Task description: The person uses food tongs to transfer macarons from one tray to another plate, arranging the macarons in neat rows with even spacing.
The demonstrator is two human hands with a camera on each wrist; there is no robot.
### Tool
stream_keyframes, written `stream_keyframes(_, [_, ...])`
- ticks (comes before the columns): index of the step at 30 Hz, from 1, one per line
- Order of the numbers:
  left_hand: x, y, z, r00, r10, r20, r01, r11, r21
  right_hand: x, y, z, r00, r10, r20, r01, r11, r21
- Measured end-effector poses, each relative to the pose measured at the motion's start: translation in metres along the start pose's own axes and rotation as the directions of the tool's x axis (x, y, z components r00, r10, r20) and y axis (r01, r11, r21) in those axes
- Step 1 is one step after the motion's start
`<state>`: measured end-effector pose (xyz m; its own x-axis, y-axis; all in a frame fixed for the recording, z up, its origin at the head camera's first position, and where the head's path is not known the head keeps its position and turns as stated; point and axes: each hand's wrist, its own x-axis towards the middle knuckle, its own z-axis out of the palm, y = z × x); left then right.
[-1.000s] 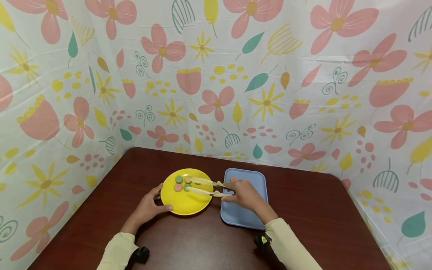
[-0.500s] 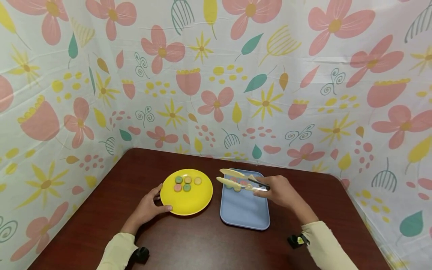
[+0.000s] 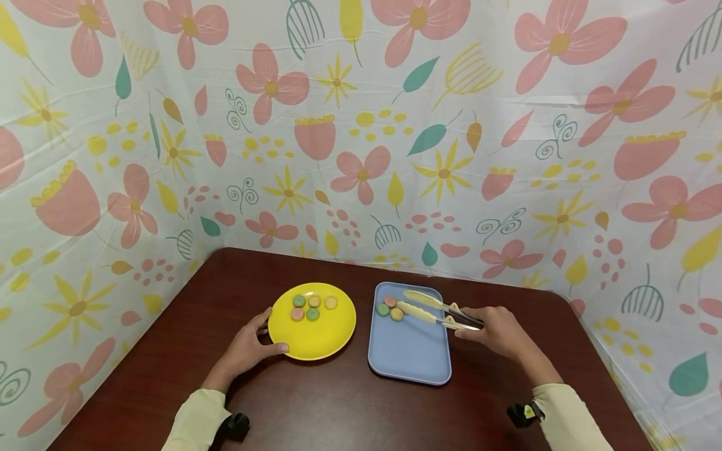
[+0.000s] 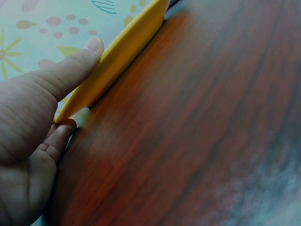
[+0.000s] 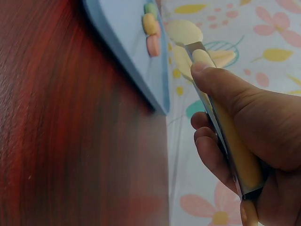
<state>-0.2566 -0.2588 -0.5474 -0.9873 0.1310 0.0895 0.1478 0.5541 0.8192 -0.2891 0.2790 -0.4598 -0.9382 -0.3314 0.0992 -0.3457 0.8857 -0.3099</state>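
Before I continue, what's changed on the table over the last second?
The right hand carried the tongs rightward, from over the yellow plate to over the blue tray. Neither hand let go of anything. The left hand still holds the plate; the plate, its five round pieces and the tray look unmoved.

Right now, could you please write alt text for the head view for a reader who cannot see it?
A person's right hand holds cream-tipped tongs over a blue tray of small round pieces, while the left hand grips the edge of a yellow plate bearing five more. A brown table lies beneath.
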Motion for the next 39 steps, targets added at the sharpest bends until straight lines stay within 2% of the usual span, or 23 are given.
stream_keyframes(8, [-0.001, 0.003, 0.000, 1.000, -0.014, 0.005, 0.014, 1.000, 0.002, -0.001, 0.012, 0.007, 0.998, 0.052, 0.044, -0.053, 0.998, 0.025])
stream_keyframes(21, [-0.001, 0.002, 0.000, 1.000, -0.008, 0.000, 0.008, 1.000, 0.007, 0.001, 0.018, 0.012, 0.993, 0.073, 0.089, -0.076, 0.997, 0.033])
stream_keyframes(39, [-0.001, 0.002, 0.001, 1.000, -0.004, -0.001, 0.004, 1.000, 0.005, -0.002, 0.019, 0.011, 0.996, 0.061, 0.069, -0.062, 0.998, 0.011])
